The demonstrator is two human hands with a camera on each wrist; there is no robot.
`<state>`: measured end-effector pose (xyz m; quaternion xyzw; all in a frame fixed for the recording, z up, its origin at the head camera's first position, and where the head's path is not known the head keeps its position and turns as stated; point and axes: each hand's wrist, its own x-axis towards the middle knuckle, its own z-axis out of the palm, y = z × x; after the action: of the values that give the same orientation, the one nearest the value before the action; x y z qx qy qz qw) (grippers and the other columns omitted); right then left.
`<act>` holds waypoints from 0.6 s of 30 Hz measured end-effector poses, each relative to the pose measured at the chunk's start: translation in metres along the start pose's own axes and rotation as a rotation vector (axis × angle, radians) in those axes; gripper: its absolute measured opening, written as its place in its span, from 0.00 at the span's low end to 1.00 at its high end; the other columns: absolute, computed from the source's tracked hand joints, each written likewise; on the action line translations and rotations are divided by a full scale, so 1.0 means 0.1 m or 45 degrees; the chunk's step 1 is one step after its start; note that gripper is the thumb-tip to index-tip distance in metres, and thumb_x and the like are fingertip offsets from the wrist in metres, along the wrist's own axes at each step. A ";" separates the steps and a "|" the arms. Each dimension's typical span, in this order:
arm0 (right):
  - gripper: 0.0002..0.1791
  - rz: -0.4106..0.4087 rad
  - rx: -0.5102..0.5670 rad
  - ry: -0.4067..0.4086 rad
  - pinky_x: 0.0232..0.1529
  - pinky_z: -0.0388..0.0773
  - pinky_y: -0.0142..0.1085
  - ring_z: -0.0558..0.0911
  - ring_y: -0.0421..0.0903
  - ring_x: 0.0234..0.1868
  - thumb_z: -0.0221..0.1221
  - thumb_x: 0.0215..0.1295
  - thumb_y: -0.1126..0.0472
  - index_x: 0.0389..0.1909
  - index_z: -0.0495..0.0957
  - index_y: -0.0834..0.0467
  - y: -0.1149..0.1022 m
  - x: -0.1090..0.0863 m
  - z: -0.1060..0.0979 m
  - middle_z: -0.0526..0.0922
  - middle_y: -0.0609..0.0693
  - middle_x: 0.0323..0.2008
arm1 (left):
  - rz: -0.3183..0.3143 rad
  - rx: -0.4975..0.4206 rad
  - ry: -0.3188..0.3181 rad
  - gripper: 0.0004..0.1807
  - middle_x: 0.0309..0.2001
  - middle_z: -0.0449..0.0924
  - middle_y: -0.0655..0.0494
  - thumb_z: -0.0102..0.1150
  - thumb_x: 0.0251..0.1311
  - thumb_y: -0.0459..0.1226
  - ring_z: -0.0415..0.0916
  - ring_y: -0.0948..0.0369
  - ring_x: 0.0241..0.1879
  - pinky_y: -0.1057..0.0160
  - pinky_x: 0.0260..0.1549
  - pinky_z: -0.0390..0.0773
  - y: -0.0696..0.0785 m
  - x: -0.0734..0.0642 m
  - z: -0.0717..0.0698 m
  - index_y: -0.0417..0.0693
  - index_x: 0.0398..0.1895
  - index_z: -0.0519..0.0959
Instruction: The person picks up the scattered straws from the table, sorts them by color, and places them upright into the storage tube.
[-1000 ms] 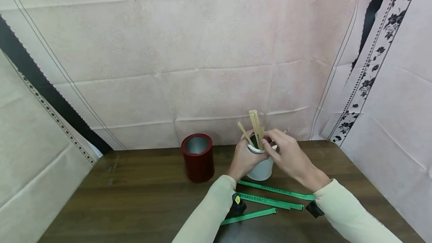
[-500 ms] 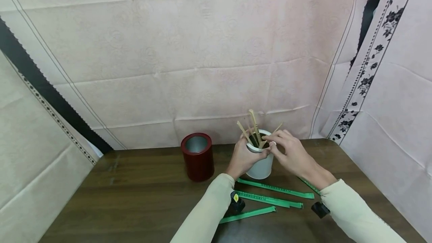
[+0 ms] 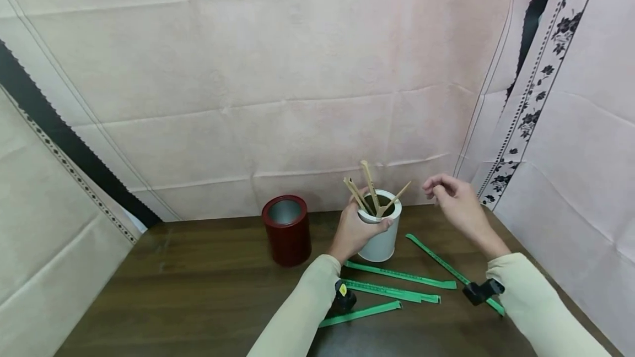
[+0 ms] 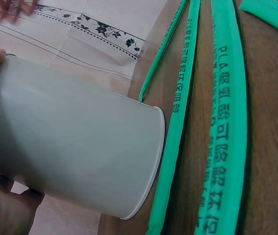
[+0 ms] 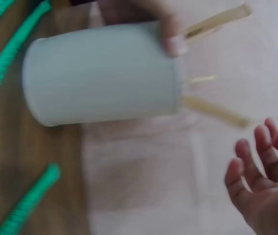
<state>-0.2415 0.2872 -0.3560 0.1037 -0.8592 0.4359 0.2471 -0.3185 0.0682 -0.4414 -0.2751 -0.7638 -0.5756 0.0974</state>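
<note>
My left hand [image 3: 353, 231] grips a whitish cylindrical canister [image 3: 379, 242] from its left side, thumb across the front near the rim. The canister stands upright on the brown table. Several thin pale-yellow sticks [image 3: 369, 180] lean out of its mouth at different angles, one with dark print on it [image 5: 217, 20]; their lower ends are hidden inside. To the right of the canister, my right hand [image 3: 458, 205] is raised and apart from it, holding nothing, with its fingers [image 5: 263, 142] loosely bent.
A dark red open canister [image 3: 289, 242] stands left of the white one. Several green-wrapped drinking straws [image 3: 392, 291] with printed lettering lie in front of it, one slanting [image 3: 436, 258] under the right forearm. A pale patterned cloth [image 3: 317, 70] hangs behind the table [image 3: 198, 280].
My right hand has let go at the canister's mouth and moved away to the right. The sticks there now lean spread apart. My left hand has kept its grip on the canister.
</note>
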 end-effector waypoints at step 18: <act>0.27 -0.017 0.293 -0.282 0.64 0.61 0.63 0.56 0.58 0.74 0.46 0.80 0.53 0.76 0.59 0.49 0.52 -0.13 0.82 0.56 0.50 0.76 | -0.059 0.014 -0.199 0.46 0.63 0.68 0.65 0.69 0.54 0.58 0.74 0.66 0.56 0.54 0.54 0.76 0.02 -0.01 -0.17 0.74 0.74 0.56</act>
<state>-0.2786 0.2528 -0.4395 0.1846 -0.8248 0.5158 0.1401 -0.3191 0.0524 -0.4348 -0.3009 -0.7785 -0.5502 0.0255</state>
